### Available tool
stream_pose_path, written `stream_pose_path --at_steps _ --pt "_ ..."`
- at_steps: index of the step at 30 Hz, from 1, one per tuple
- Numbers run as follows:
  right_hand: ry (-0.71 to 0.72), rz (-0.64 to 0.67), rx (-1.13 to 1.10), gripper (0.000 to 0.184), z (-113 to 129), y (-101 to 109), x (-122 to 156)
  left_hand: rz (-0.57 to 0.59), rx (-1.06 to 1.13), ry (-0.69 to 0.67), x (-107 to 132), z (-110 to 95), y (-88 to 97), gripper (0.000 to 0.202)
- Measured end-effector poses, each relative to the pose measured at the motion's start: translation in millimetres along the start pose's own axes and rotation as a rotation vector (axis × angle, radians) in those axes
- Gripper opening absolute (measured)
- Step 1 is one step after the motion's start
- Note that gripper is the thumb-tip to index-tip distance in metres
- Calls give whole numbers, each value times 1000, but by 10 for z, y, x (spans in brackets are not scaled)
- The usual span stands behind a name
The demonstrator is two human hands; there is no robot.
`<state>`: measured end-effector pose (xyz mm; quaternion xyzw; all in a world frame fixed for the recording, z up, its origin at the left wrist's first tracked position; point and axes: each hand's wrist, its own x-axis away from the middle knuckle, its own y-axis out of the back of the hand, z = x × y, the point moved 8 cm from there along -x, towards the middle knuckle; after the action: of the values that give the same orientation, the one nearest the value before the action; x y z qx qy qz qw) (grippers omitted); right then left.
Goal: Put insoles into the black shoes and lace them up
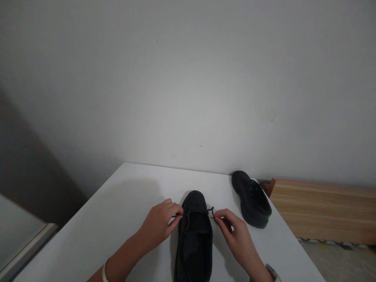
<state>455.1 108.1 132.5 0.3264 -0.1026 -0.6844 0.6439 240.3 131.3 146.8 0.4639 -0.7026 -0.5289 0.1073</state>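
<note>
A black shoe stands on the white table with its toe pointing away from me and its opening facing up. A thin dark shoelace runs across its front near the lowest eyelets and sticks out to the right. My left hand is at the shoe's left side, thumb and forefinger pinched on a lace end. On the right, my right hand pinches the other part of the lace, a little apart from the shoe.
A second black shoe, with its lace in, stands at the table's right edge. Behind the table rises a pale wall. Beyond the right edge is a wooden panel above the floor. A light ledge lies at the lower left.
</note>
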Motion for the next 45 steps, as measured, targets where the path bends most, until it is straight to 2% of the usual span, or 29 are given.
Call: stream_pose_path --at_steps 8,14,21,25,32,38,42,45 --pt "8 24 5 28 26 -116 -9 -29 47 -1 -47 -25 -38 12" --pt "17 14 29 23 59 -96 -8 -150 22 26 -33 27 29 10" --pt "26 -22 41 23 91 -41 -9 -59 180 86 -42 56 -55 17" --pt "37 -32 26 24 97 -52 -14 -71 194 99 -39 48 -42 19" --pt "11 6 10 19 41 -89 13 3 242 170 -41 97 -124 17" --pt "-29 22 -15 16 -42 -159 66 15 242 195 -33 80 -153 17" --pt "3 -39 -27 14 -33 -156 70 23 313 247 -36 9 -107 18" --pt "44 -104 20 13 -13 -115 71 76 356 282 -30 -73 -92 27"
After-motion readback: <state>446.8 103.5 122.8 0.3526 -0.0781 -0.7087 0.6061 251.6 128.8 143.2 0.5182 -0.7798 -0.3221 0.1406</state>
